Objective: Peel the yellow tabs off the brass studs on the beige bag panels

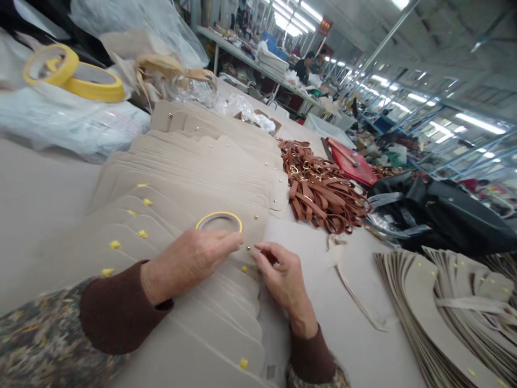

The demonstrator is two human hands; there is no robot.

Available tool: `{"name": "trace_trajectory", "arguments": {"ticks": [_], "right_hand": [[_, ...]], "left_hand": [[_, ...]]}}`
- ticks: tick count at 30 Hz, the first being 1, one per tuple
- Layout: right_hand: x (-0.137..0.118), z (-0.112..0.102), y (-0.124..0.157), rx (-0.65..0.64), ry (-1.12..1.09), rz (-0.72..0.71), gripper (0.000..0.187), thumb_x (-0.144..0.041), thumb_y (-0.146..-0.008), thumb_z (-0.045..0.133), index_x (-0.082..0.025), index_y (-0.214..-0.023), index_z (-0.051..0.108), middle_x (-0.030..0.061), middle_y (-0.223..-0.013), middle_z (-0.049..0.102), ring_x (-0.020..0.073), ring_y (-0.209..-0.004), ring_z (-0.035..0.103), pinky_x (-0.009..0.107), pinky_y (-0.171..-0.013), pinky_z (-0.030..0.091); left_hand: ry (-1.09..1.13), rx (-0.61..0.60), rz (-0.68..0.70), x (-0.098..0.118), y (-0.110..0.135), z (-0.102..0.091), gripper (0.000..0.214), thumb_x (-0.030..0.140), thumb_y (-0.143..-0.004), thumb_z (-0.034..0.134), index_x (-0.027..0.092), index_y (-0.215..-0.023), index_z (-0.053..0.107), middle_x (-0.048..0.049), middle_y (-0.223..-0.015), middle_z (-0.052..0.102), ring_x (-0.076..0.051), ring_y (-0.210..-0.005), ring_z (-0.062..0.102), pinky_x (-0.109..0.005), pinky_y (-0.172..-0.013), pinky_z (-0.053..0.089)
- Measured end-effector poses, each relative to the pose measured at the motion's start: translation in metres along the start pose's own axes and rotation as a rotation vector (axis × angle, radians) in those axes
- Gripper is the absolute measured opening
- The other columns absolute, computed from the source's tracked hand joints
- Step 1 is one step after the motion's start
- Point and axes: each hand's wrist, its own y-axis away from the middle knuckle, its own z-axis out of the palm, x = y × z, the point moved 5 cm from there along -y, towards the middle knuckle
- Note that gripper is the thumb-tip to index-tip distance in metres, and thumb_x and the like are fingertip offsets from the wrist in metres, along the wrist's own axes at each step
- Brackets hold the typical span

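Fluorescent lamps light the workshop beyond our worktable, whose surface carries overlapping rows of beige panels. We see a yellow-edged tape roll at the panels, near their right edges and partly behind the left hand. Its fingers extend side by side; we cannot tell whether they grip the roll. At the right hand, thumb and index fingertips nearly meet just beside a metal stud at a panel's right edge; we cannot tell whether they pinch anything.

Caution: the panels appear loose, so drag from a wrist could push the row out of alignment. If one panel slides across another, a stud could scuff it. Yellow tape tabs near the left brown cuff could catch and peel.

Clearance: we have room along the strip of surface beyond the panels' right edges, bounded by brown straps at the far end and curved beige pieces toward the right. At the far left corner, two more tape rolls limit reach.
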Motion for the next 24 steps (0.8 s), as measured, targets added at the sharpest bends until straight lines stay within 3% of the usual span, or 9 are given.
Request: {"name": "trace_trajectory", "arguments": {"ticks": [2,6,11,16,20,24], "right_hand": [[-0.007,-0.001,0.001,0.083,-0.068,-0.066,0.016,-0.022,-0.086,0.059,-0.018,-0.097,0.069,0.0037,-0.083,0.071,0.0135,-0.07,0.063,0.024,-0.066,0.05],[-0.022,0.004,0.002,0.057,-0.09,-0.257,0.02,-0.015,-0.087,0.058,-0.02,-0.105,0.065,0.0041,-0.092,0.069,0.0136,-0.078,0.063,0.025,-0.069,0.05],[-0.032,0.008,-0.003,0.04,0.007,-0.395,0.02,-0.01,-0.088,0.055,-0.02,-0.103,0.062,0.0042,-0.092,0.068,0.0136,-0.083,0.063,0.026,-0.076,0.05],[-0.037,0.011,-0.008,0.025,0.082,-0.435,0.014,-0.008,-0.087,0.053,-0.019,-0.088,0.062,0.0013,-0.079,0.066,0.0119,-0.074,0.062,0.023,-0.069,0.048],[-0.045,0.01,-0.012,0.091,0.174,-0.48,0.014,-0.007,-0.083,0.054,-0.019,-0.08,0.059,-0.003,-0.067,0.061,0.0088,-0.059,0.057,0.02,-0.061,0.045],[-0.053,0.005,-0.013,0.217,0.256,-0.539,0.012,-0.008,-0.082,0.055,-0.018,-0.08,0.06,-0.0025,-0.067,0.063,0.0077,-0.057,0.058,0.019,-0.061,0.045]], "left_hand": [[0.058,0.023,0.062,0.007,0.001,-0.001,0.021,0.02,-0.098,0.04,0.019,-0.115,0.052,-0.0022,-0.089,0.067,-0.012,-0.078,0.064,-0.02,-0.07,0.05],[0.092,0.04,0.049,0.012,-0.001,-0.001,0.033,0.022,-0.1,0.037,0.014,-0.132,0.037,-0.0056,-0.096,0.07,-0.013,-0.081,0.068,-0.022,-0.069,0.053],[0.013,0.034,0.025,0.013,-0.002,0.001,0.028,0.025,-0.101,0.037,0.011,-0.125,0.039,-0.0043,-0.081,0.068,-0.016,-0.068,0.068,-0.023,-0.055,0.051],[0.001,-0.045,0.053,0.017,-0.002,0.0,0.023,0.023,-0.101,0.035,0.012,-0.121,0.039,-0.0031,-0.078,0.066,-0.016,-0.068,0.066,-0.023,-0.057,0.05],[-0.007,-0.12,0.028,0.017,-0.005,-0.006,0.015,0.015,-0.096,0.037,0.014,-0.111,0.043,-0.0012,-0.076,0.063,-0.016,-0.066,0.063,-0.025,-0.056,0.047],[-0.003,-0.139,-0.008,0.014,-0.014,-0.013,0.009,0.009,-0.091,0.042,0.017,-0.092,0.046,0.0006,-0.076,0.061,-0.015,-0.067,0.061,-0.025,-0.054,0.042]]}}
